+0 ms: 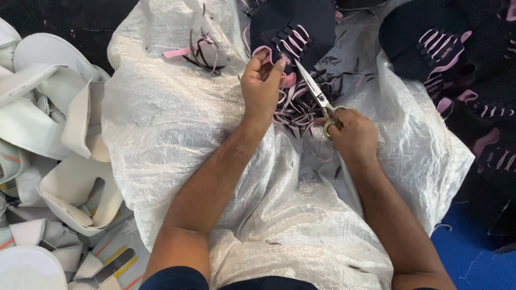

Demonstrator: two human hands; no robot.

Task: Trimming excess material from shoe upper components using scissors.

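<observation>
left hand (pixel 262 80): we see it closed, pinching the pink-edged rim of the dark shoe upper (pixel 293 32), thumb and fingers tight on the fabric.
right hand (pixel 352 134): closed through the handles of the scissors (pixel 317 96); blades slightly parted, tips right at the upper's edge beside the left fingers.
upper: lies at top centre on the white woven sack (pixel 177 134) over our lap, pink straps facing up.
step: we judge trimming of excess edge is under way; next cut calls for blades kept clear of the pinching fingers.
trimmings (pixel 298 110): pink and dark strips heaped between the hands.
edges: pile of dark uppers (pixel 457 59) close on the right, white sole parts (pixel 59 139) left; open room mostly on the sack toward us.
</observation>
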